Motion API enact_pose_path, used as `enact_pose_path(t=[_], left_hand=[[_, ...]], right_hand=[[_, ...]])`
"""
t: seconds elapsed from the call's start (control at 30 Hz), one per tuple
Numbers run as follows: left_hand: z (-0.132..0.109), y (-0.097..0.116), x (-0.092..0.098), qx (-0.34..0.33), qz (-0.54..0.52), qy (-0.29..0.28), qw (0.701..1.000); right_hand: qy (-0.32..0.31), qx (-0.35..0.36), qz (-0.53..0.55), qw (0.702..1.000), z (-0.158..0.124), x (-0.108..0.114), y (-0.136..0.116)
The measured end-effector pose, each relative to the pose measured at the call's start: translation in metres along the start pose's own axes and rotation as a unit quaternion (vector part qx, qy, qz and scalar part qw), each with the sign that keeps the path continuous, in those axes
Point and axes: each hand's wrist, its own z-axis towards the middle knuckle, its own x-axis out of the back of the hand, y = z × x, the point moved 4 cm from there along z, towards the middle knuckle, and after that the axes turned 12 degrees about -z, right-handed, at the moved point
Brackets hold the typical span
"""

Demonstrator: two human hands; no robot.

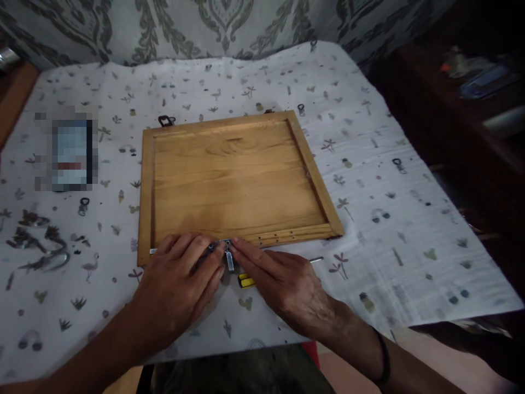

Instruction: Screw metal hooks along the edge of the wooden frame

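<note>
A square wooden panel with a raised frame (233, 180) lies flat on the cloth-covered table. At the middle of its near edge sits a small metal hinge (228, 256). My left hand (180, 284) rests over the hinge's left side, fingers pressed together on it. My right hand (283, 282) comes in from the right, fingertips pinching the same metal piece. A yellow-handled screwdriver (248, 281) lies on the cloth under my right hand, its metal shaft (315, 260) poking out to the right.
A white patterned cloth (389, 219) covers the table. Several dark metal fittings (41, 241) lie at the left, and a small black one (165, 120) sits at the panel's far left corner. A blurred-out rectangle (69, 153) lies at far left. A dark shelf (471, 98) stands at right.
</note>
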Motion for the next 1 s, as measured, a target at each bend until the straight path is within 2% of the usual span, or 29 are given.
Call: enact_pose_path(t=[0.27, 0.67, 1.0], left_hand=[[0.0001, -0.0002, 0.0004, -0.002, -0.010, -0.007, 1.000], [0.0002, -0.0006, -0.0009, 0.002, -0.015, -0.017, 1.000], [-0.0015, -0.0004, -0.0017, 0.002, -0.015, 0.013, 1.000]], right_hand=[[0.013, 0.019, -0.005, 1.000, 0.0056, 0.0023, 0.0020], [0.029, 0.002, 0.004, 1.000, 0.0041, 0.0006, 0.0028], [0.017, -0.002, -0.009, 1.000, 0.0013, -0.0037, 0.0012]])
